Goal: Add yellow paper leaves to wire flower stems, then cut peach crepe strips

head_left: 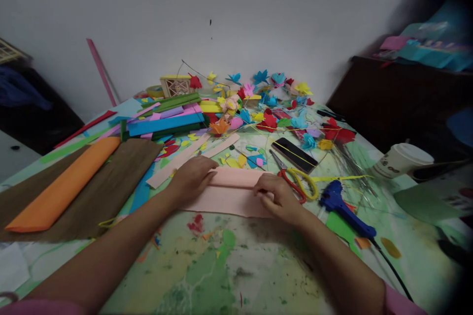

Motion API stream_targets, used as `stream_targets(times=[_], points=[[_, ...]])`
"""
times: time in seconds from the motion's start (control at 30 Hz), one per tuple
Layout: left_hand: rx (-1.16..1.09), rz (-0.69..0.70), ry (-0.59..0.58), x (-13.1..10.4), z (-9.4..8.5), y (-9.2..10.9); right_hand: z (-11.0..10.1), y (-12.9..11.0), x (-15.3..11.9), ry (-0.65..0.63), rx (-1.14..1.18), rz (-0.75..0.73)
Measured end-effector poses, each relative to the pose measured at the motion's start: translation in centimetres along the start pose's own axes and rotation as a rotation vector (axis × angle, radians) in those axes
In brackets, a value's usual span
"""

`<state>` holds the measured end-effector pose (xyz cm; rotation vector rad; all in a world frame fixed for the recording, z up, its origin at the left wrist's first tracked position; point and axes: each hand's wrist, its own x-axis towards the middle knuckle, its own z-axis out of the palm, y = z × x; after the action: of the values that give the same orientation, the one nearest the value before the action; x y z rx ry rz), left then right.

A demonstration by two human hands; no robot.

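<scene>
A sheet of pale pink crepe paper [229, 202] lies on the table before me, its far part folded or rolled over into a flat band. My left hand [192, 179] grips the left end of that band, fingers bent over it. At the band's right end, my right hand [279, 197] pinches the paper between curled fingers and thumb. Part of the sheet is hidden beneath both hands. Just beyond the right hand are scissors [301, 182] with red and yellow handles. Pale pink strips [181, 160] lie past my left hand.
On the right are a blue glue gun [345, 211] with its cord, a phone [293, 154], thin wires [356, 172] and a paper cup [401, 160]. An orange paper roll [66, 182] rests on brown paper [111, 182] at left. Several paper flowers [268, 120] crowd the back.
</scene>
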<state>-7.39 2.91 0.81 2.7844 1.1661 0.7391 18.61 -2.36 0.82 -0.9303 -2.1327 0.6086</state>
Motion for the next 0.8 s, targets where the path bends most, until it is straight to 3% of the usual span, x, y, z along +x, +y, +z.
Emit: stream_targets(times=[0.17, 0.33, 0.67, 0.8], points=[[-0.012, 0.19, -0.239, 0.2, -1.3, -0.7, -0.2, -1.3, 0.1, -0.302, -0.351, -0.091], [0.046, 0.146, -0.259, 0.4, -1.1, -1.2, 1.0, -1.9, 0.0, -0.469, -0.454, -0.098], [0.104, -0.078, -0.191, -0.2, 0.7, -3.7, 2.6, -1.6, -0.4, -0.424, -0.584, -0.061], [0.07, -0.085, -0.138, 0.9, 1.6, -4.6, 2.4, -1.8, -0.2, -0.418, -0.628, -0.043]])
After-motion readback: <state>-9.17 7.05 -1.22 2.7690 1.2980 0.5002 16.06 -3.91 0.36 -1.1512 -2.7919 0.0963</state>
